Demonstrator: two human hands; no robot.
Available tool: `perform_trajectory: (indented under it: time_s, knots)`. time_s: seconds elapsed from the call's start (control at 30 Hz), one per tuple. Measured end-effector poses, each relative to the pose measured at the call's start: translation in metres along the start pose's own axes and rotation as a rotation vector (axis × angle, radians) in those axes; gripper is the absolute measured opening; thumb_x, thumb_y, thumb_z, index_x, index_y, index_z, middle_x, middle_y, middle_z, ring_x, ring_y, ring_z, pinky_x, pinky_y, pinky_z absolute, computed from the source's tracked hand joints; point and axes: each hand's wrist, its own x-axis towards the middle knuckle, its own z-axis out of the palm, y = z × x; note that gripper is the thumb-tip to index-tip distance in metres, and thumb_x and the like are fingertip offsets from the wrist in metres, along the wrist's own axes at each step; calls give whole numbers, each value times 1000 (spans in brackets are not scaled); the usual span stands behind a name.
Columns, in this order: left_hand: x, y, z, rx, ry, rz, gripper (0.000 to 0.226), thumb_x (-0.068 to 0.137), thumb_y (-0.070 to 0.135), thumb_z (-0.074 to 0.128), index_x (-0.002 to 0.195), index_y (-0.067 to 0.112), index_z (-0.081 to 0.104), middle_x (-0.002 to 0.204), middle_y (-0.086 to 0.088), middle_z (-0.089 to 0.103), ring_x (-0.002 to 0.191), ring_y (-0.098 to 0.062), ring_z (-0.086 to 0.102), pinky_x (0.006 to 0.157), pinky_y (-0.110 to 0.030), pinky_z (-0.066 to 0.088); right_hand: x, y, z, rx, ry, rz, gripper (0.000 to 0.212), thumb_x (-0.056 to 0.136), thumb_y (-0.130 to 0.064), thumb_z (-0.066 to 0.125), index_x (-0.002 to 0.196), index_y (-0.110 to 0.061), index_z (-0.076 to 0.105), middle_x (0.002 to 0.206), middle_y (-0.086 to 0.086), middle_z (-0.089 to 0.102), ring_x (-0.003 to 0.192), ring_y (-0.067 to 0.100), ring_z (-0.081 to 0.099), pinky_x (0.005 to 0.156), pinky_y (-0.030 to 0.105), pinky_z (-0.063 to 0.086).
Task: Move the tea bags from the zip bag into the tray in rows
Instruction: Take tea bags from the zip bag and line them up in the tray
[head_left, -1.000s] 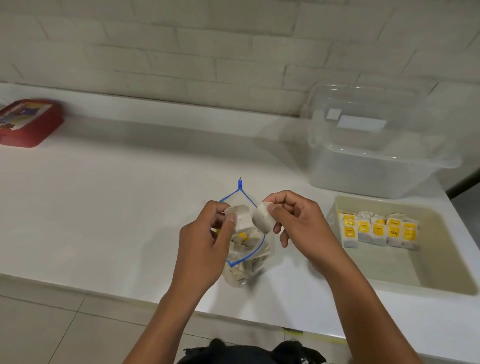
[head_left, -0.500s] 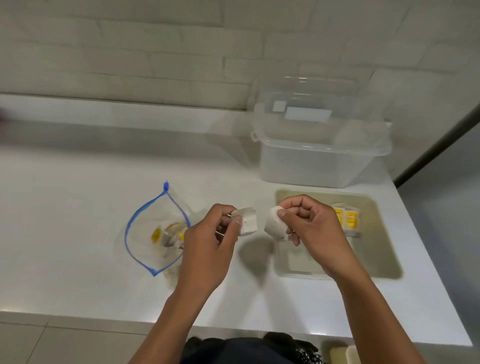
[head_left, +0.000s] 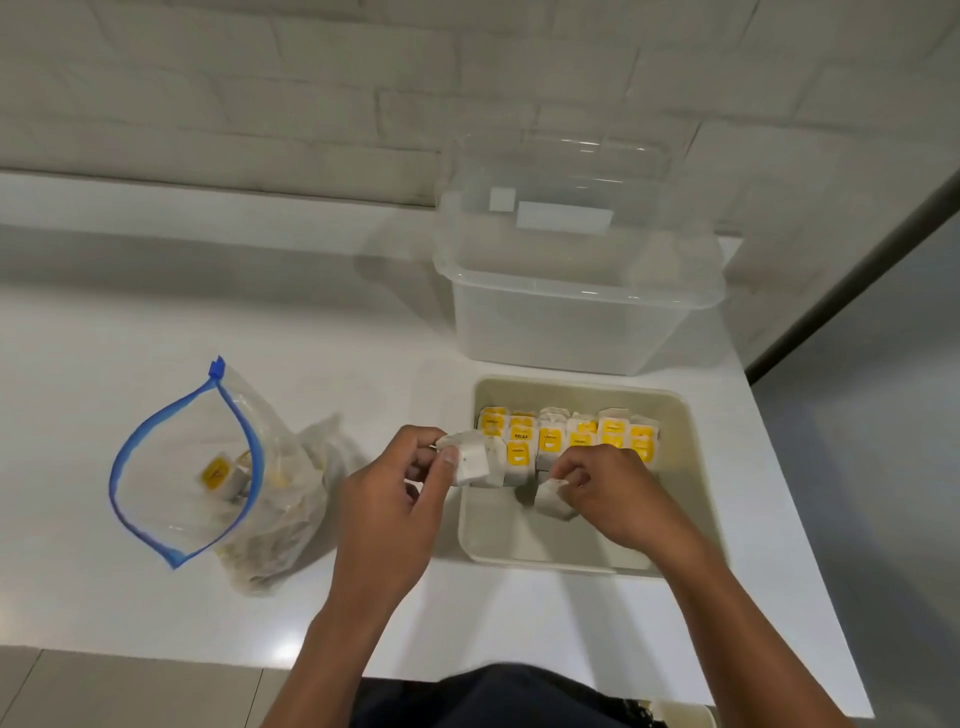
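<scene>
The clear zip bag (head_left: 197, 467) with a blue rim stands open on the white counter at the left, with several tea bags still inside. A beige tray (head_left: 680, 447) lies to its right and holds a row of yellow-tagged tea bags (head_left: 550, 439) along its far side. My left hand (head_left: 395, 509) pinches a white tea bag (head_left: 474, 460) at the tray's left edge. My right hand (head_left: 618, 499) is inside the tray, pinching another tea bag (head_left: 551, 500) just in front of the row.
A clear plastic tub (head_left: 576, 291) with its lid leaning behind it stands past the tray against the tiled wall. The counter ends just right of the tray (head_left: 810, 571) and at the near edge in front of me.
Both hands have carried one tea bag each from the zip bag rightward to the tray. The zip bag stays open on the counter, and my view has shifted right.
</scene>
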Motion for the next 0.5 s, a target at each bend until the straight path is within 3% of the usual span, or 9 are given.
perform_trajectory:
  time_s: [0.27,0.37,0.5]
  knots:
    - [5,5,8,40,-3,-62,10,96,28,62,90,36,63,80,19,70,70,-14,64,62,-31,48,29,10,8,-26,36,22,17,86,-18,67,76,-31,65,75,-13,66,80,10,61,63,22,44]
    - [8,6,9,37,-8,-71,11,96,28,63,89,36,63,79,18,70,68,-16,62,63,-34,48,36,9,7,-66,98,18,19,84,-21,68,72,-34,63,72,-14,64,80,10,61,69,28,51]
    - [9,10,13,45,-28,-77,17,95,23,64,86,37,62,77,18,69,73,-11,63,60,-28,48,41,11,7,-163,109,84,11,86,-28,64,77,-33,61,90,-12,67,91,14,61,72,29,51]
